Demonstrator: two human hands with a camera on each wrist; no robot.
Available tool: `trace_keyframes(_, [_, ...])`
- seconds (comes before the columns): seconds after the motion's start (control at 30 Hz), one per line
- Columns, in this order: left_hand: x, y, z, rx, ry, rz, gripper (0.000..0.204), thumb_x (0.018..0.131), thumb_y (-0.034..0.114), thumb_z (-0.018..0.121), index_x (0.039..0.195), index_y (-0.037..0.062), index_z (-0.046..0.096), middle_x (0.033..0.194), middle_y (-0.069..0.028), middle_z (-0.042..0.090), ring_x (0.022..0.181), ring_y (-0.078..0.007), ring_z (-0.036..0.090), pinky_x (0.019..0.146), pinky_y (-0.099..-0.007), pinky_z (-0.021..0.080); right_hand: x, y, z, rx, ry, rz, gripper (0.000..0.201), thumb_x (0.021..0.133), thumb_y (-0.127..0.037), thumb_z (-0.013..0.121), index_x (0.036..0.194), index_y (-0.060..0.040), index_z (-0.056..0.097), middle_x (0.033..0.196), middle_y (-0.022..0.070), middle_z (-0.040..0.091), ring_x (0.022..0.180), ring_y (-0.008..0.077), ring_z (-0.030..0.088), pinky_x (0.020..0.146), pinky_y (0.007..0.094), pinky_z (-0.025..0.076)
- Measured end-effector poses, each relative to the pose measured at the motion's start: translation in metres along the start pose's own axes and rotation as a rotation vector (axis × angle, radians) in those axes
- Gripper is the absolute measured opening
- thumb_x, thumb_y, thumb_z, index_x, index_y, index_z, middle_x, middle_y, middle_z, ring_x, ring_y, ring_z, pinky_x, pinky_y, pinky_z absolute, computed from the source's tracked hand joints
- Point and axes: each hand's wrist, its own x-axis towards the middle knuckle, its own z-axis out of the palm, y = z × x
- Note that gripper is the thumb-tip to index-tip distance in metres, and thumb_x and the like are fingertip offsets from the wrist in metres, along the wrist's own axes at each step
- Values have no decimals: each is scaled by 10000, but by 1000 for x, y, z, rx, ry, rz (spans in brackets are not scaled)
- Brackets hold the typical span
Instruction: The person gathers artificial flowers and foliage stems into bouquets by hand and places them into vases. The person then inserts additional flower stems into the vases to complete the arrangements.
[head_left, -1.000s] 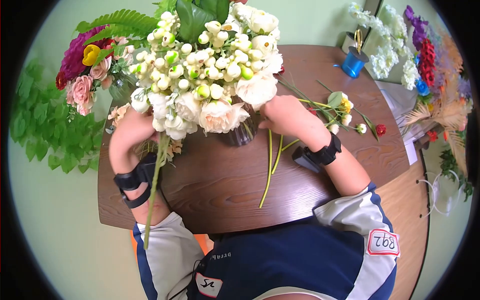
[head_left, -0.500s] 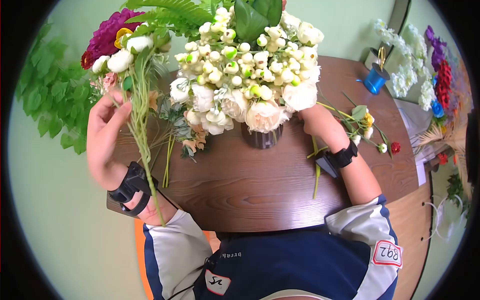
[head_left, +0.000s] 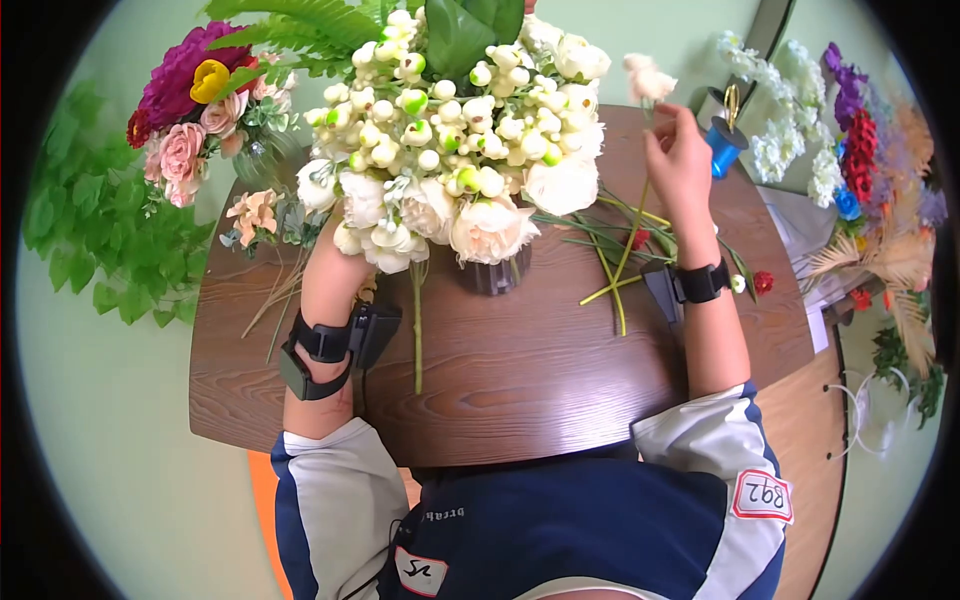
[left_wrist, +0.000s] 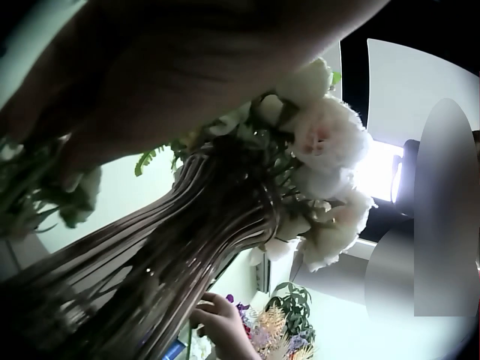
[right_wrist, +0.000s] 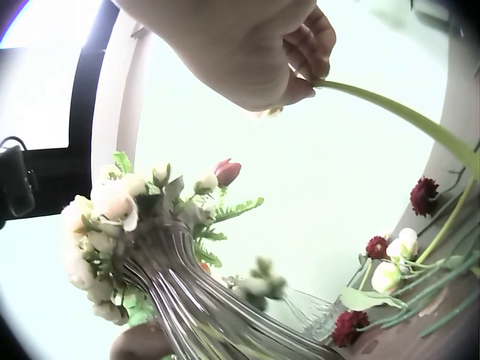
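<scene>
My right hand [head_left: 683, 160] is raised to the right of the vase [head_left: 495, 272], pinching the thin green stem [right_wrist: 390, 109] of a pale flower [head_left: 650, 80]. The ribbed vase holds a large bouquet [head_left: 440, 150] of white roses and cream berries. My left hand [left_wrist: 172, 82] reaches in at the bouquet's left side, mostly hidden by blooms in the head view. Its fingers lie by green leaves and white petals [left_wrist: 84, 196] in the left wrist view; I cannot tell whether they grip them. Below the bouquet a green stem [head_left: 418, 335] points toward me.
Loose stems with red flowers [head_left: 763, 283] and white buds lie on the table [head_left: 520, 370] at right. Behind them stands a blue ribbon spool [head_left: 726, 145]. A second arrangement [head_left: 185, 110] with purple and pink blooms is at back left, near peach flowers [head_left: 252, 215].
My right hand has left the vase side and risen right with a pale flower. The left hand, earlier out left holding a white-flowered spray, has moved in behind the bouquet.
</scene>
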Motion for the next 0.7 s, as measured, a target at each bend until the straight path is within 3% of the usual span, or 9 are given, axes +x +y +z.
trace_keyframes(0.1, [-3,-3,0,-46,-13,-36,355,747,110,658,1066,-1,549,974,-123,628,877,-207,588,784,-310,452,11,7,-12,204,173,-9,313,772,-42,632,1077,4,577,713,48,607,583,96,523,567,238,443])
trace_keyframes(0.17, [-1,-3,-6,-63,-43,-100,380,723,93,670,1072,-3,555,992,-92,630,887,-190,587,774,-300,453,16,5,-26,277,239,-68,291,787,-40,624,1074,2,599,716,32,601,579,64,489,559,215,430])
trace_keyframes(0.23, [1,-13,-19,-276,-307,-264,421,689,60,683,1086,-2,560,1019,-55,623,898,-166,582,757,-284,454,16,-9,-45,433,224,25,215,824,-44,587,1033,-7,614,716,10,580,575,43,464,521,198,394])
trace_keyframes(0.27, [1,-10,-17,-364,-311,-287,485,650,60,709,1108,1,559,1034,-41,611,899,-134,565,757,-267,454,16,-16,-52,505,237,14,182,834,-42,573,1010,-6,605,708,3,566,566,36,457,500,193,368])
trace_keyframes(0.4, [-3,-40,-6,-601,-303,-58,446,720,126,674,1132,22,540,1062,-34,582,914,-120,541,770,-258,454,12,-34,-81,680,252,-30,103,856,-35,546,951,-3,571,697,7,550,536,26,449,455,178,301])
trace_keyframes(0.47, [-13,-40,2,-218,-193,56,469,745,186,635,1167,32,500,1111,-44,543,958,-139,519,805,-274,439,11,-38,-93,688,269,-57,102,858,-39,549,949,0,574,700,13,557,526,28,453,451,178,302])
trace_keyframes(0.5, [67,-46,40,-28,-135,111,483,757,217,615,1184,37,480,1135,-49,523,980,-148,507,822,-282,432,11,-41,-99,699,283,-85,102,860,-44,551,947,3,576,703,18,565,515,30,457,448,178,302])
trace_keyframes(0.57, [26,-57,43,355,-19,218,512,782,277,575,1219,47,441,1183,-59,484,1025,-168,485,857,-297,417,10,-47,-108,685,292,-109,105,866,-57,550,945,4,582,709,20,581,514,36,469,447,174,305])
trace_keyframes(0.7, [29,-88,51,1119,222,423,581,832,399,496,1289,66,361,1280,-78,406,1113,-206,440,926,-329,388,5,-45,-128,575,193,-128,131,871,-81,552,961,7,590,710,21,603,501,35,470,440,166,309])
